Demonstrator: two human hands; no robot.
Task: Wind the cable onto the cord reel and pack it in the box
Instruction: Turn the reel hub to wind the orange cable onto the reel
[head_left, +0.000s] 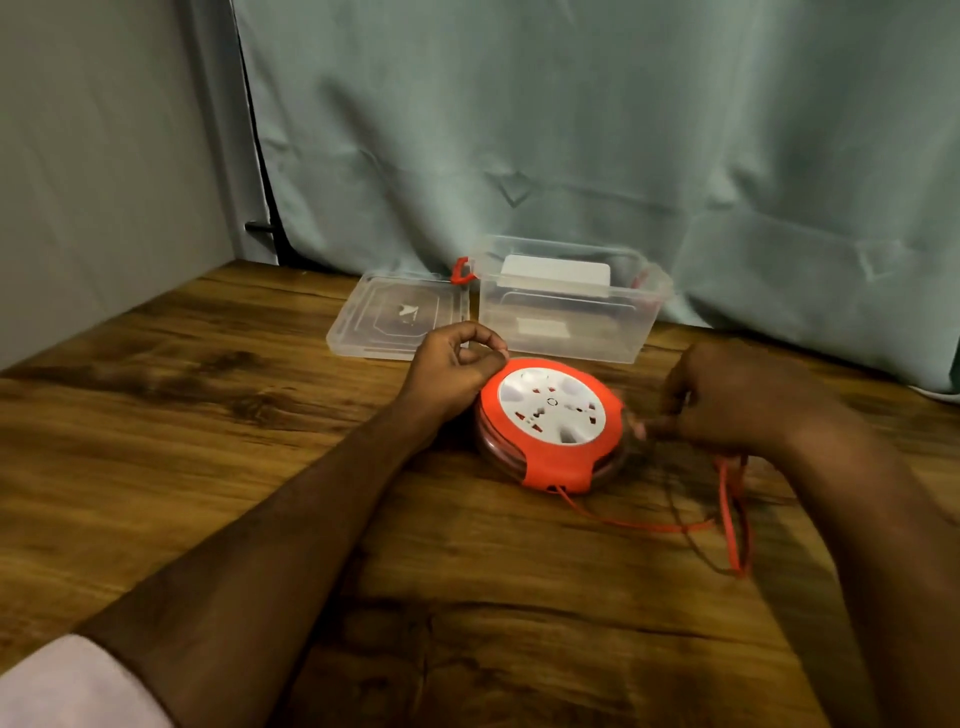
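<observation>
Both hands (457, 369) flank the cord reel (553, 423) on a wooden table (208, 441).

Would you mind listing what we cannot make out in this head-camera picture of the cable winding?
- Right hand: motion-blurred, so its grip on the cable is unclear.
- Cable's plug end: not visible; loose loops blur near the right forearm.
- Cord reel: how much is wound is hidden by its red casing.
- White item in the box: unidentifiable through hazy plastic.

Orange-red reel (550, 470) (white socket face), matching cable (730, 525), wood-grain brown table (260, 467).
</observation>
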